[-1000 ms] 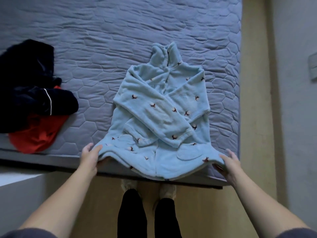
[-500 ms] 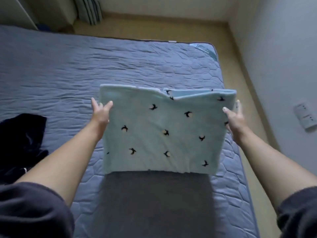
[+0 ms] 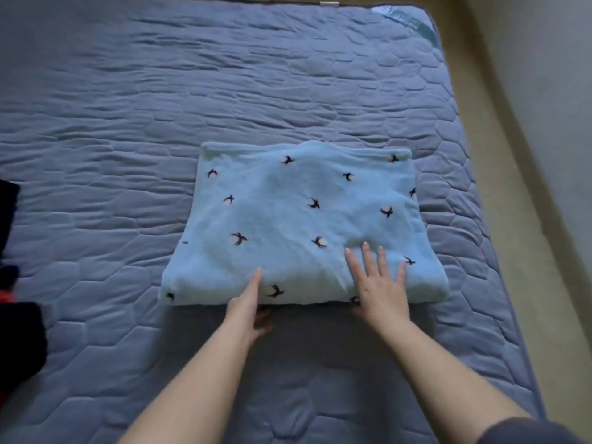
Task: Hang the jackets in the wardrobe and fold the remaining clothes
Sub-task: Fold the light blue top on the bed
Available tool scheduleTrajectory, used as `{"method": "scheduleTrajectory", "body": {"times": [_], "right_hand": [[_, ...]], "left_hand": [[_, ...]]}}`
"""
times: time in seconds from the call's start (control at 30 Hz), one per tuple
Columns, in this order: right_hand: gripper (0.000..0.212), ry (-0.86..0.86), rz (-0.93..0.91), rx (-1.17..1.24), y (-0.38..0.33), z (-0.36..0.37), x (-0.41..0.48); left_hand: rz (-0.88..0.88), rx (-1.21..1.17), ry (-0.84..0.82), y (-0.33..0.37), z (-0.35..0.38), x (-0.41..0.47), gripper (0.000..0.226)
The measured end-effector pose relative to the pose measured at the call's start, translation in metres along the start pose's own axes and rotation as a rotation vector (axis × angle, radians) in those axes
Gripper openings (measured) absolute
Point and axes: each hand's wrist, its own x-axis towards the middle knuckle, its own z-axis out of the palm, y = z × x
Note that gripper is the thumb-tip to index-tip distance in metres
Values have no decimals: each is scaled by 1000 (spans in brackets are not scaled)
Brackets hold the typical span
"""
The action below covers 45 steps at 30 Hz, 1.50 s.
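Fingers (image 3: 367,261) of the right hand (image 3: 379,290) lie straight and spread, palm down, pressing flat on a folded light-blue fleece garment (image 3: 288,213) near its front right corner. The left hand (image 3: 245,307) meets the garment's near fold edge-on, its fingers extended rather than curled: the uppermost one rests on top of the fabric, and the others sit low in shadow where the fold meets the mattress. Neither hand grips the cloth.

The garment, scattered with small dark motifs, forms a rough rectangle lying flat on the bed (image 3: 128,107), towards the bed's right side and directly ahead of the person. A grey-blue quilted cover spreads under it. At the bed's left edge, well apart from the garment, a heap of dark clothes (image 3: 16,341) shows a strip of red cloth (image 3: 4,296) between its folds. Tan floor (image 3: 474,75) runs along the bed's right side, next to a pale wall (image 3: 551,75). A dark sleeve (image 3: 528,432) covers the right upper arm.
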Motion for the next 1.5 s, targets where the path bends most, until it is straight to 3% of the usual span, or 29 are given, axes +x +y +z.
{"method": "scheduleTrajectory", "body": {"times": [0.1, 0.2, 0.33, 0.57, 0.67, 0.77, 0.9, 1.03, 1.07, 1.13, 1.2, 1.3, 1.37, 1.5], "right_hand": [[84, 25, 21, -55, -2, 11, 17], [52, 120, -25, -52, -2, 22, 17], [34, 99, -116, 8, 1, 29, -19], [37, -287, -168, 207, -43, 39, -144], [32, -480, -220, 266, -76, 41, -191], [41, -674, -262, 394, -118, 43, -227], [39, -852, -244, 652, -156, 56, -248], [18, -661, -147, 820, -138, 58, -234], [16, -565, -106, 839, -127, 55, -224], [13, -345, -37, 840, -104, 44, -199], [19, -131, 29, 802, -79, 32, -169], [46, 78, 197, 658, -50, 16, -125], [63, 62, 302, 623, -38, 10, -100], [83, -159, 364, 778, -30, 17, -67]], "left_hand": [[47, -211, 58, -5, 18, 22, 51], [153, -192, 227, -17, 24, 33, 21], [190, -116, 254, -28, 5, 27, 23], [70, 223, 315, -58, -62, -14, 33], [38, 656, 352, -67, -96, -28, 35], [120, 981, 329, -65, -129, -36, 33], [233, 884, 361, -69, -169, -30, 39], [129, 410, 301, -105, -188, -35, 69], [86, 276, 249, -116, -188, -38, 70], [65, 117, 135, -135, -182, -44, 52], [63, 13, 61, -145, -173, -49, 38], [83, -22, 100, -147, -166, -47, 39], [103, 23, 161, -145, -165, -40, 41], [114, 113, 194, -147, -168, -27, 28]]}}
